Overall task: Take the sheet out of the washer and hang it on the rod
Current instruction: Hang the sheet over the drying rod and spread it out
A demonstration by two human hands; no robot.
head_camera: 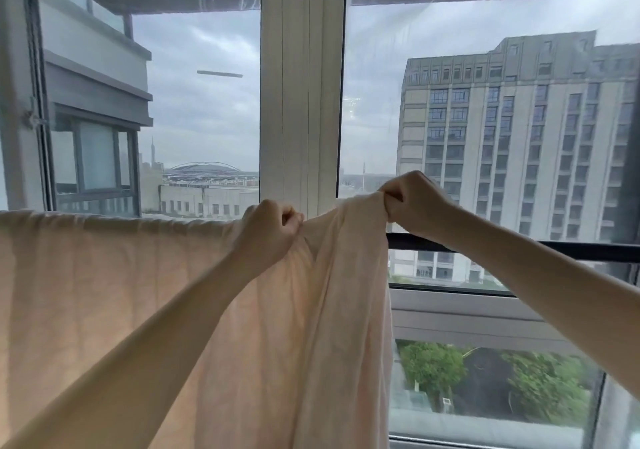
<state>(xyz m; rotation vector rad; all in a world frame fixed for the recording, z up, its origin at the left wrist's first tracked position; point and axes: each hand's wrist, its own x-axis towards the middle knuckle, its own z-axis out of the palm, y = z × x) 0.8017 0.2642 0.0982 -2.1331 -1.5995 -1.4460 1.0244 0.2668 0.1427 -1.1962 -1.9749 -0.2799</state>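
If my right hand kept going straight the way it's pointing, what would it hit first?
Your right hand, gripping the sheet, points up and left: likely the white window post first, though depth is unclear.

The sheet point(104, 292) covers the rod point(519, 246) except its right part. Below the rod the sheet runs past the picture's edge. At the rod, I cannot see the fingertips of my left hand point(270, 227) and right hand point(415, 206), curled inward.

window point(194, 109) | white mullion point(303, 95) | grey daylight | buildings point(519, 143) outside
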